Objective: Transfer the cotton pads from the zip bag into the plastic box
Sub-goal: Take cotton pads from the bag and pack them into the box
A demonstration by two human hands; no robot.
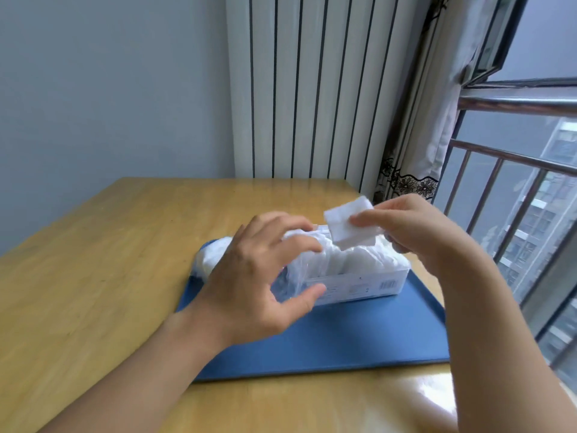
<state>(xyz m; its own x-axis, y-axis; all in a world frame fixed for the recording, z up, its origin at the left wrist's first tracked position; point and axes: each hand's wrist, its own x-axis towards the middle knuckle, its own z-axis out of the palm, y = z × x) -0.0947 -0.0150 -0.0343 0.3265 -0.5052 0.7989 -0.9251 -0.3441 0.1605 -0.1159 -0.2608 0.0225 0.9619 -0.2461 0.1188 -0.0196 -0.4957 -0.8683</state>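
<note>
- Right hand fingers pinched one cotton pad above the plastic box, desk's far-right area.
- Left hand fingers apart, steadying the packed pads.
- Best: slot it upright into a gap.

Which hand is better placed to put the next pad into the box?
Right hand: it already pinches a cotton pad just above the plastic box. The left hand is at the box's near end.

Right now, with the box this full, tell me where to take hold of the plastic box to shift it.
Grip the plastic box by its two short ends, low on the walls, hands coming in from left and right. Cotton pads bulge above its rim, so a grasp from above would likely crush them, and it lies lengthwise across the blue mat.
</note>
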